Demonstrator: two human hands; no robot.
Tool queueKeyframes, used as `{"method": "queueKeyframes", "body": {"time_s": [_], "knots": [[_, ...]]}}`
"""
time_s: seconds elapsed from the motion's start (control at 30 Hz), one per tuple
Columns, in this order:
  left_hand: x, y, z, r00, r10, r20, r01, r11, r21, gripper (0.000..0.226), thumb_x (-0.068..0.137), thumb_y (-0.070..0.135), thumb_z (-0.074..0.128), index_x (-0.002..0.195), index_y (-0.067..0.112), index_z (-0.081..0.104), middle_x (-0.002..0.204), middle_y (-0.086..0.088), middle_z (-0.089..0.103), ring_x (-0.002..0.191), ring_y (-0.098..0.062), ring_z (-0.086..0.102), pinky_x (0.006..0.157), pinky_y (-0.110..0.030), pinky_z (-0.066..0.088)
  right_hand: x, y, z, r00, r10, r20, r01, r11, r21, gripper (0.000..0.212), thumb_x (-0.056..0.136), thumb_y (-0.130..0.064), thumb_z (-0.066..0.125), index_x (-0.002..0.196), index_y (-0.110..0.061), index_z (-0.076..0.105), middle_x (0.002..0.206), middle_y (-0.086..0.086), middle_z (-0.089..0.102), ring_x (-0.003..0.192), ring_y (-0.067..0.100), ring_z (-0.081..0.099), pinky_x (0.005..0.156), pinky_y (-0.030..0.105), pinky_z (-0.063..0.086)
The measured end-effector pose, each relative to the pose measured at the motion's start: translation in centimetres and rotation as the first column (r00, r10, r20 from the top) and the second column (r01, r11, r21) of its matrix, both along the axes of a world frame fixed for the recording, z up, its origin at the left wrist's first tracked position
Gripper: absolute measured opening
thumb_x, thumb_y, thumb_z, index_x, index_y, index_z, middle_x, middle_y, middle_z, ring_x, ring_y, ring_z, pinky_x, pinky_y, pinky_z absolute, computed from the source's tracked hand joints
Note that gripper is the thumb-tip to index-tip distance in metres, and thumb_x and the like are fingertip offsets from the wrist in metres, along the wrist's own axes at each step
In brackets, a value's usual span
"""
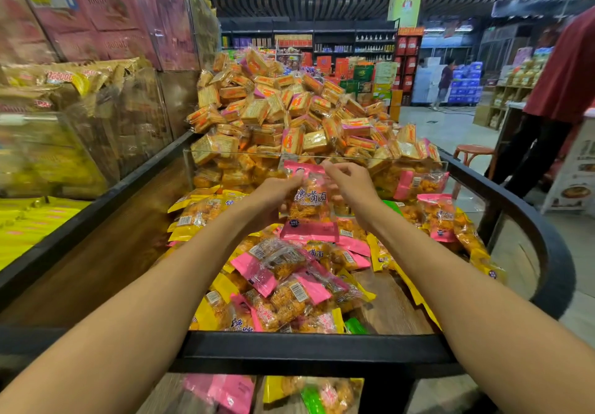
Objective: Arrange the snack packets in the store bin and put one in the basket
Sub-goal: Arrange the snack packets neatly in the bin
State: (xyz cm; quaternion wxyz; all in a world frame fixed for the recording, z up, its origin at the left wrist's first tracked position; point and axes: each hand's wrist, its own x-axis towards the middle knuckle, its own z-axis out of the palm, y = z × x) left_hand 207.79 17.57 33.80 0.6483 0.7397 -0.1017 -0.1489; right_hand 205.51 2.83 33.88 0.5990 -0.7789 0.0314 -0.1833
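While the left hand (279,188) and right hand (347,181) pinch the pink-topped noodle-snack packet (309,202) by its upper corners, it hangs between them above the bin (309,344). Light, crinkly film, probably slippery; contents brittle: grip the sealed edge only.

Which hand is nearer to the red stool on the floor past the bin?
Right. The right hand pinches the pink packet on the side toward the red stool; the left hand grips the packet's far side.
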Motion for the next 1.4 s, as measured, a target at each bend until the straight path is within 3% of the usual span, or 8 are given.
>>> {"method": "queueKeyframes", "body": {"time_s": [0.2, 0.43, 0.67, 0.77, 0.83, 0.93, 1.13, 1.4], "knots": [[-0.4, 0.0, 0.3, 0.999, -0.033, 0.015, 0.034, 0.999, -0.018, 0.039, 0.098, 0.045, 0.043, 0.096, 0.011, 0.062, 0.063, 0.001, 0.052, 0.050, -0.008, 0.048, 0.049, -0.021, 0.048, -0.4, 0.0, -0.2, 0.998, -0.012, 0.063, 0.014, 1.000, -0.024, 0.030, 0.095, -0.019, 0.057, 0.088, 0.008, 0.067, 0.076, 0.012, 0.061, 0.069, 0.018, 0.055, 0.063, 0.032, 0.043], [-0.4, 0.2, 0.3, 0.994, 0.019, 0.108, -0.015, 0.999, -0.035, 0.031, 0.098, 0.034, 0.049, 0.096, 0.006, 0.062, 0.089, -0.011, 0.062, 0.073, -0.019, 0.059, 0.058, -0.028, 0.056, -0.3, -0.3, -0.3, 0.995, -0.054, 0.087, 0.056, 0.998, -0.021, 0.015, 0.090, -0.018, 0.065, 0.077, -0.012, 0.070, 0.083, 0.014, 0.071, 0.079, 0.024, 0.065, 0.073, 0.040, 0.053], [-0.5, 0.5, 0.7, 0.989, 0.113, 0.098, -0.100, 0.987, -0.122, 0.026, 0.098, 0.030, 0.050, 0.082, 0.013, 0.061, 0.068, 0.000, 0.061, 0.062, -0.013, 0.055, 0.064, -0.031, 0.050, -0.5, -0.5, 0.3, 0.999, 0.031, 0.014, -0.034, 0.978, 0.205, 0.034, 0.099, -0.013, 0.049, 0.067, -0.005, 0.056, 0.063, 0.005, 0.053, 0.060, 0.015, 0.057, 0.053, 0.023, 0.050], [-0.2, 1.1, 0.9, 0.975, 0.211, 0.076, -0.194, 0.963, -0.185, 0.027, 0.099, 0.028, 0.048, 0.079, 0.014, 0.060, 0.059, 0.004, 0.057, 0.058, -0.012, 0.050, 0.058, -0.028, 0.044, -0.6, -0.9, 0.6, 0.959, 0.252, -0.130, -0.200, 0.926, 0.321, 0.025, 0.097, -0.028, 0.053, 0.098, -0.004, 0.061, 0.081, 0.004, 0.061, 0.068, 0.013, 0.060, 0.056, 0.022, 0.052], [0.0, 1.5, 1.2, 0.965, 0.259, 0.053, -0.239, 0.941, -0.239, 0.026, 0.100, 0.027, 0.047, 0.081, 0.014, 0.059, 0.064, 0.002, 0.056, 0.056, -0.011, 0.051, 0.053, -0.025, 0.039, -0.7, -0.8, 0.2, 0.867, 0.412, -0.282, -0.352, 0.905, 0.240, 0.050, 0.086, -0.031, 0.067, 0.126, -0.006, 0.052, 0.107, 0.005, 0.063, 0.093, 0.018, 0.063, 0.066, 0.027, 0.054], [-0.2, 1.7, 1.4, 0.958, 0.283, 0.037, -0.264, 0.928, -0.262, 0.025, 0.100, 0.027, 0.047, 0.081, 0.014, 0.058, 0.055, 0.006, 0.059, 0.044, -0.004, 0.052, 0.041, -0.016, 0.037, -0.7, -0.2, -0.5, 0.786, 0.502, -0.362, -0.474, 0.864, 0.170, 0.060, 0.078, -0.001, 0.073, 0.131, -0.003, 0.046, 0.125, 0.019, 0.058, 0.103, 0.028, 0.065, 0.077, 0.033, 0.058], [-0.3, 1.6, 1.9, 0.994, 0.106, 0.024, -0.101, 0.983, -0.155, 0.031, 0.089, 0.038, 0.061, 0.102, 0.010, 0.062, 0.095, -0.005, 0.064, 0.072, -0.013, 0.057, 0.057, -0.025, 0.045, -0.7, -0.9, -0.3, 0.855, 0.455, -0.250, -0.409, 0.887, 0.215, 0.061, 0.077, 0.015, 0.066, 0.134, 0.010, 0.044, 0.120, 0.029, 0.059, 0.077, 0.024, 0.071, 0.068, 0.029, 0.060], [-0.2, 2.1, 1.5, 0.997, -0.067, 0.042, 0.067, 0.998, -0.006, 0.086, 0.066, -0.020, 0.069, 0.140, 0.010, 0.037, 0.130, -0.009, 0.057, 0.116, -0.028, 0.057, 0.090, -0.046, 0.053, -1.3, -0.8, 0.3, 0.858, 0.462, -0.225, -0.395, 0.873, 0.287, 0.026, 0.080, 0.016, 0.062, 0.103, 0.005, 0.064, 0.094, 0.018, 0.069, 0.079, 0.022, 0.070, 0.076, 0.031, 0.060]]}}
